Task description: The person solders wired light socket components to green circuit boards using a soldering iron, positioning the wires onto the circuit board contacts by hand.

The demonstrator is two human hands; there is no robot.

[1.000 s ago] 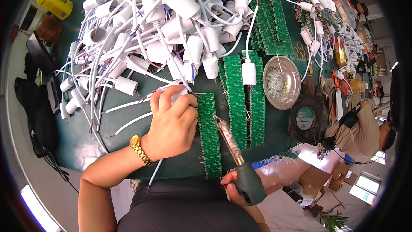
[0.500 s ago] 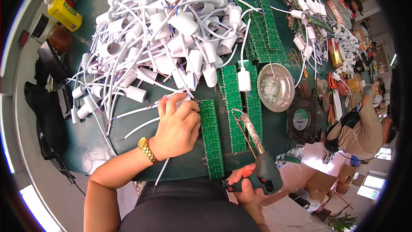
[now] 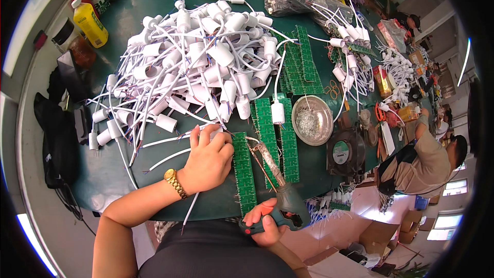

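Note:
My left hand (image 3: 208, 162), a gold watch on its wrist, is closed at the top end of a narrow green circuit board (image 3: 244, 180). Its fingertips pinch a white cable, mostly hidden by the hand; a cable end (image 3: 191, 212) shows below the wrist. My right hand (image 3: 265, 222) grips a pistol-shaped soldering iron (image 3: 284, 201) by its dark green and red handle. The iron's bent tip sits just right of the board's upper end, close to my left fingers; contact cannot be made out. Beyond lies a big heap of white lamp holders (image 3: 221, 54) with cables.
More green boards (image 3: 267, 139) lie right of mine, a white lamp holder (image 3: 278, 113) on them. Farther right are a round metal bowl (image 3: 322, 128) of silvery bits and a black fan (image 3: 342, 152). A yellow bottle (image 3: 90, 23) stands far left. Another person (image 3: 429, 159) sits at right.
My right hand has brought the soldering iron left, its tip now nearer the board's top end and my left fingers. The left hand keeps its pinch. The whole view has shifted somewhat.

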